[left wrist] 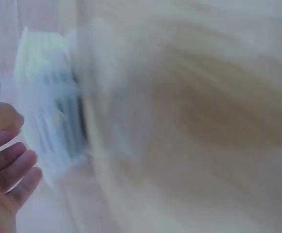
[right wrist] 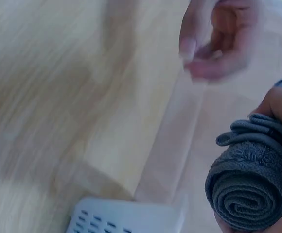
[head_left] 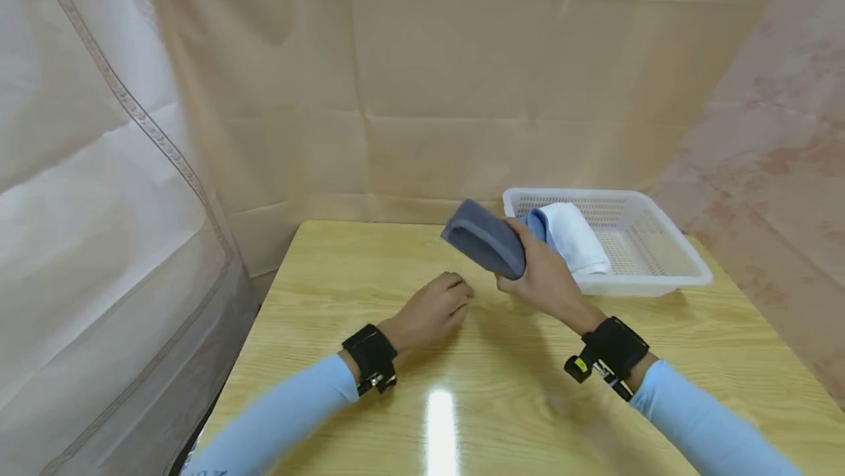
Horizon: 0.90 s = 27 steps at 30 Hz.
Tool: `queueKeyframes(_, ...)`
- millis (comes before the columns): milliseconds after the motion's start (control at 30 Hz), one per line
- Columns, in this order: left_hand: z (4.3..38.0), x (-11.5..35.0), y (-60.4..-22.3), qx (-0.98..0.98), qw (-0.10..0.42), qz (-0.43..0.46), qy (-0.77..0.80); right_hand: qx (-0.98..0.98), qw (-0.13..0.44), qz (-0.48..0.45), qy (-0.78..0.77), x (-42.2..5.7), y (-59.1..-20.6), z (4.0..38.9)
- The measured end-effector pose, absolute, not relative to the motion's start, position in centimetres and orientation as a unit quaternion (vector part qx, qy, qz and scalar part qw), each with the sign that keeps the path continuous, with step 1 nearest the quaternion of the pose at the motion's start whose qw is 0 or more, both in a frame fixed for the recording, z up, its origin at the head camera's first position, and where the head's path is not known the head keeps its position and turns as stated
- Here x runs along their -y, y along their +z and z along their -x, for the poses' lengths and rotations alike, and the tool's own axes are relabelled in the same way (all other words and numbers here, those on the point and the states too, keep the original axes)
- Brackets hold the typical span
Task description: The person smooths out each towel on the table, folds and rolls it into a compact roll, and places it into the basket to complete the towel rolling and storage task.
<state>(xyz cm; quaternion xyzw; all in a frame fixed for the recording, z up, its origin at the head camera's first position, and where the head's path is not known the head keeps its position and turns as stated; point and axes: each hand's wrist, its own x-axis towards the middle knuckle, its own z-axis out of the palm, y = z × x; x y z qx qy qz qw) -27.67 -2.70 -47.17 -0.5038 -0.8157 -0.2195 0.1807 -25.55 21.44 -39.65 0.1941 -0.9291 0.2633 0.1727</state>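
A rolled dark grey towel (head_left: 485, 239) is gripped by my right hand (head_left: 544, 278), held up over the table just left of the basket. Its spiral end (right wrist: 245, 201) faces the right wrist camera, with folded layers along one side. My left hand (head_left: 432, 311) hovers over the middle of the table, left of the towel, its fingers loosely curled around nothing. In the left wrist view the fingers (left wrist: 14, 170) are relaxed and hold nothing. Inside the white plastic basket (head_left: 673, 282) lie a rolled white towel (head_left: 574, 238) and a blue towel (head_left: 538, 223), partly hidden behind my right hand.
The basket has perforated walls and stands at the back right of the wooden table (head_left: 370, 256). A beige cloth (head_left: 429, 80) hangs behind the table. Pale curtains hang at the left (head_left: 99, 241) and the right (head_left: 779, 168).
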Motion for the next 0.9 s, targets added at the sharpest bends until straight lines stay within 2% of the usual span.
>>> queueKeyframes(100, 28.6, -1.1, -46.3, 0.788, 0.23, 0.529, -0.213, 0.931, 0.179, -0.164, 0.272, -22.4, -38.6, 26.0)
queueKeyframes(200, 29.6, -4.1, -45.8, 0.788, 0.252, 0.531, -0.185, 0.934, 0.18, -0.143, 0.272, -23.1, -37.8, 26.4)
queueKeyframes(400, 29.9, -7.8, -45.8, 0.816, 0.228, 0.525, -0.085, 0.944, 0.174, -0.131, 0.25, -24.2, -37.5, 26.7)
queueKeyframes(633, 29.5, -8.7, -45.9, 0.833, 0.267, 0.482, -0.034, 0.943, 0.181, -0.131, 0.245, -24.8, -37.1, 26.5)
queueKeyframes(733, 29.5, -8.6, -45.8, 0.833, 0.271, 0.481, -0.034, 0.947, 0.173, -0.126, 0.241, -24.8, -37.0, 26.6)
queueKeyframes(900, 29.5, -8.3, -45.7, 0.834, 0.248, 0.492, -0.029, 0.95, 0.163, -0.12, 0.237, -25.0, -36.8, 26.9)
